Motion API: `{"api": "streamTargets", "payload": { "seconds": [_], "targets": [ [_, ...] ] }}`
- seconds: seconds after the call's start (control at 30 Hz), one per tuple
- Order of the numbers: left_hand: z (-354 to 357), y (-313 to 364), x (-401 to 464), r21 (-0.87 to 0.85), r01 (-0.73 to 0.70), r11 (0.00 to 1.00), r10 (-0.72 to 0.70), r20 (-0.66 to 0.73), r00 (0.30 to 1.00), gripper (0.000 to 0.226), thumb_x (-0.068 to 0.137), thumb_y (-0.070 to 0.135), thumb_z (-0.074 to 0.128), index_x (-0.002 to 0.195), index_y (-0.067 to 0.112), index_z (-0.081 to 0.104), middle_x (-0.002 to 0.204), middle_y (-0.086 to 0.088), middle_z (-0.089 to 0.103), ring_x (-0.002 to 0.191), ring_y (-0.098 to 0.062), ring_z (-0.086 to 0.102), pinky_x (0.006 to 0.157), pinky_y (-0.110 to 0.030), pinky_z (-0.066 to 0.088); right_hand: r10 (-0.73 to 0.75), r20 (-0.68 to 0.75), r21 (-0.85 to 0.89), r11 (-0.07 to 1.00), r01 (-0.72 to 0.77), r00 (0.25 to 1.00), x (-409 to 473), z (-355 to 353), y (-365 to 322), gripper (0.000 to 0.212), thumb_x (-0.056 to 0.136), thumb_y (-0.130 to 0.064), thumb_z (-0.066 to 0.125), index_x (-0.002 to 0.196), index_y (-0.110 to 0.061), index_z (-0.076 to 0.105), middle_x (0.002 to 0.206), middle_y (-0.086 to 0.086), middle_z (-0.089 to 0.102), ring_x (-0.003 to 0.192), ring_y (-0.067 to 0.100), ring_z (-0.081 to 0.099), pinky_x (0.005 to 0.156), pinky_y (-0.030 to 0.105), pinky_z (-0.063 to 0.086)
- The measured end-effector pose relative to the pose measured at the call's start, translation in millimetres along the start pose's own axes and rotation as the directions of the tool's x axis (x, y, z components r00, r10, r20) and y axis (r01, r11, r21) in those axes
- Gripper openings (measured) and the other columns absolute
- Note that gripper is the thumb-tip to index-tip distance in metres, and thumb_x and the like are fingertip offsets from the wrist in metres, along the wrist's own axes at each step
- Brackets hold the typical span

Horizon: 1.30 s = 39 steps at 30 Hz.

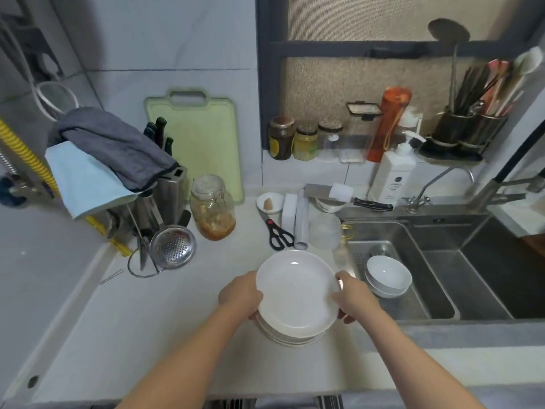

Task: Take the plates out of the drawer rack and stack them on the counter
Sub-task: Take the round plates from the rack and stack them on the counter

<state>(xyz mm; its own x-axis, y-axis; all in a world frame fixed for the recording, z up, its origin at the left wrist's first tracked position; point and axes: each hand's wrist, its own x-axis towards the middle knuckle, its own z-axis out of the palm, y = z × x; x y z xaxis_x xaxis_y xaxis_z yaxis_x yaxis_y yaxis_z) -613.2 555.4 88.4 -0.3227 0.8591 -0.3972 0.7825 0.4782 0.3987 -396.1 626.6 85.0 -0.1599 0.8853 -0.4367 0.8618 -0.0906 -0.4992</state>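
Both hands (pixel 240 293) (pixel 352 298) gripping plate stack (pixel 296 293), white counter (pixel 132 335), sink (pixel 442 276) beside

Both forearms are bare to the frame edge, no sleeves; the hands (pixel 240 293) look ungloved.

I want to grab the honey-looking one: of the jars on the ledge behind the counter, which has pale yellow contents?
The middle jar of the three on the ledge. The dark brown jar stands on its left, and the clear jar on its right looks nearly empty.
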Motion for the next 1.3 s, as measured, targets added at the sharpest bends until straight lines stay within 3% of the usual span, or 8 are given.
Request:
{"api": "streamTargets", "payload": {
  "seconds": [0.27, 0.57, 0.7, 0.9, 1.0, 1.1, 1.2, 1.3],
  "targets": [
    [15.9, -8.7, 19.0, -0.002, 0.054, 0.999, -0.054, 0.053, 0.997, 0.045, 0.071, 0.01, 0.041, 0.109, 0.028, 0.059, 0.093, -0.005, 0.073, 0.085, -0.025, 0.071, 0.079, -0.034, 0.057, 0.012, 0.046, 0.011, 1.0, -0.013, 0.999, 21.7, 17.7, 7.6, 0.048, 0.082, -0.007, 0.04, 0.126, -0.022, 0.046, 0.062, 0.002, 0.064, 0.048, 0.022, 0.065, 0.061, 0.04, 0.062],
    [26.3, -18.4, 24.8, 0.008, 0.052, 0.999, -0.052, 0.04, 0.998, 0.049, 0.075, 0.013, 0.041, 0.119, 0.03, 0.054, 0.094, -0.004, 0.072, 0.087, -0.025, 0.069, 0.084, -0.036, 0.055, 0.023, 0.03, 0.031, 0.999, -0.024, 0.999, 28.5, 29.5, 13.9, 0.049, 0.081, -0.009, 0.043, 0.127, -0.025, 0.046, 0.067, 0.004, 0.065, 0.068, 0.032, 0.073, 0.067, 0.046, 0.062],
    [33.2, -24.1, 20.3, 0.0, 0.041, 0.999, -0.041, 0.031, 0.999, 0.044, 0.088, 0.022, 0.038, 0.131, 0.026, 0.045, 0.106, -0.008, 0.069, 0.095, -0.029, 0.066, 0.09, -0.039, 0.051, -0.054, -0.013, -0.047, 0.997, 0.053, 0.998, 25.7, 34.8, 22.5, 0.038, 0.088, -0.015, 0.044, 0.126, -0.014, 0.045, 0.088, 0.013, 0.069, 0.081, 0.035, 0.067, 0.077, 0.047, 0.058],
    [58.0, -42.8, -13.0, -0.033, 0.01, 0.999, -0.013, -0.069, 0.998, 0.045, 0.097, 0.046, 0.035, 0.137, 0.025, 0.041, 0.12, -0.002, 0.063, 0.111, -0.026, 0.06, 0.087, -0.037, 0.048, -0.217, -0.036, 0.028, 0.975, 0.218, 0.975, -2.5, 46.4, 49.9, 0.034, 0.096, -0.042, 0.043, 0.119, -0.018, 0.048, 0.08, -0.001, 0.064, 0.076, 0.021, 0.061, 0.069, 0.036, 0.049],
    [72.9, -53.3, -38.1, -0.078, -0.023, 0.997, 0.011, -0.156, 0.988, 0.044, 0.095, 0.051, 0.04, 0.131, 0.029, 0.044, 0.114, 0.004, 0.064, 0.105, -0.021, 0.062, 0.082, -0.033, 0.047, -0.266, -0.038, -0.006, 0.964, 0.266, 0.963, -25.4, 53.0, 63.7, 0.035, 0.094, -0.048, 0.039, 0.115, -0.023, 0.053, 0.093, 0.0, 0.065, 0.084, 0.019, 0.061, 0.075, 0.039, 0.051],
    [91.6, -63.3, -66.6, -0.063, -0.072, 0.995, 0.061, -0.164, 0.985, 0.042, 0.094, 0.052, 0.041, 0.131, 0.033, 0.045, 0.106, 0.013, 0.062, 0.099, -0.014, 0.063, 0.078, -0.029, 0.043, -0.285, -0.032, -0.11, 0.954, 0.28, 0.958, -50.0, 66.7, 78.8, 0.043, 0.096, -0.047, 0.039, 0.133, -0.025, 0.046, 0.115, 0.002, 0.06, 0.101, 0.021, 0.06, 0.08, 0.035, 0.047],
    [114.6, -74.1, -99.1, -0.048, -0.148, 0.988, 0.14, -0.141, 0.98, 0.037, 0.091, 0.056, 0.042, 0.121, 0.037, 0.051, 0.095, 0.018, 0.06, 0.093, -0.007, 0.063, 0.073, -0.025, 0.039, -0.295, -0.016, -0.154, 0.945, 0.289, 0.955, -75.9, 86.0, 94.9, 0.047, 0.096, -0.047, 0.039, 0.139, -0.025, 0.042, 0.12, -0.001, 0.057, 0.105, 0.018, 0.06, 0.083, 0.033, 0.048],
    [140.3, -86.8, -123.8, 0.023, -0.197, 0.98, 0.198, -0.098, 0.975, 0.037, 0.089, 0.059, 0.039, 0.115, 0.037, 0.054, 0.102, 0.015, 0.065, 0.097, -0.01, 0.064, 0.073, -0.026, 0.043, -0.314, 0.032, -0.165, 0.935, 0.315, 0.949, -97.6, 111.8, 113.2, 0.045, 0.097, -0.042, 0.044, 0.137, -0.022, 0.046, 0.124, 0.002, 0.057, 0.111, 0.023, 0.059, 0.089, 0.034, 0.048]
  ]
}}
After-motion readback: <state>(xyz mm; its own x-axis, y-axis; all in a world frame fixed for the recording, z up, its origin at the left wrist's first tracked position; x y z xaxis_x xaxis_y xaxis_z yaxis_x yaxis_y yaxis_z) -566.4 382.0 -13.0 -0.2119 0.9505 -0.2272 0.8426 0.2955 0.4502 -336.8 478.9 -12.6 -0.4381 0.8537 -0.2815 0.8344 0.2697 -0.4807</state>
